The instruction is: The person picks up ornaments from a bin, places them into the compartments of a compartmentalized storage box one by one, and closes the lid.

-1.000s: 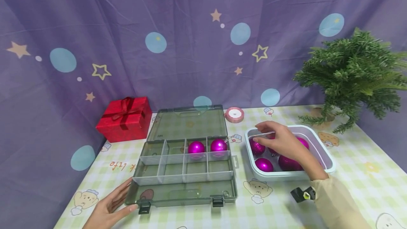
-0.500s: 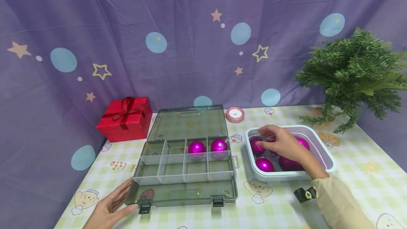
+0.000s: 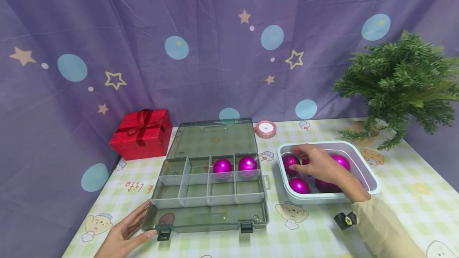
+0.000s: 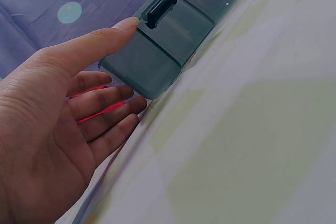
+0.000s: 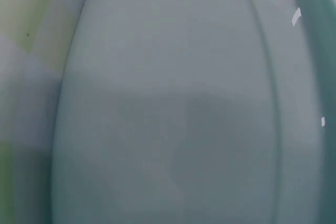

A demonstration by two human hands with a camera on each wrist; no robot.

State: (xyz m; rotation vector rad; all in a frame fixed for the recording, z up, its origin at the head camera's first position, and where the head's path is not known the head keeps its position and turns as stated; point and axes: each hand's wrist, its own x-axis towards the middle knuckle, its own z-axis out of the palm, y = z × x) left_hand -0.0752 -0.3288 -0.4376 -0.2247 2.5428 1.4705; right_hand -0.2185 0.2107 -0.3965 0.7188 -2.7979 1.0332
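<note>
Right wrist view filled by plastic tub's (image 5: 168, 103) wall, fingers out of view. Right hand (image 3: 320, 166) arches over into tub, partly hiding baubles beneath; thumb and fingertips at glittery magenta bauble (image 3: 287, 162), tub's left end, can't tell if gripped. Left hand (image 3: 120, 235), cut off at bottom, well left of tub: fingers extended, holding nothing, thumb touching organizer box (image 3: 211, 215).
</note>
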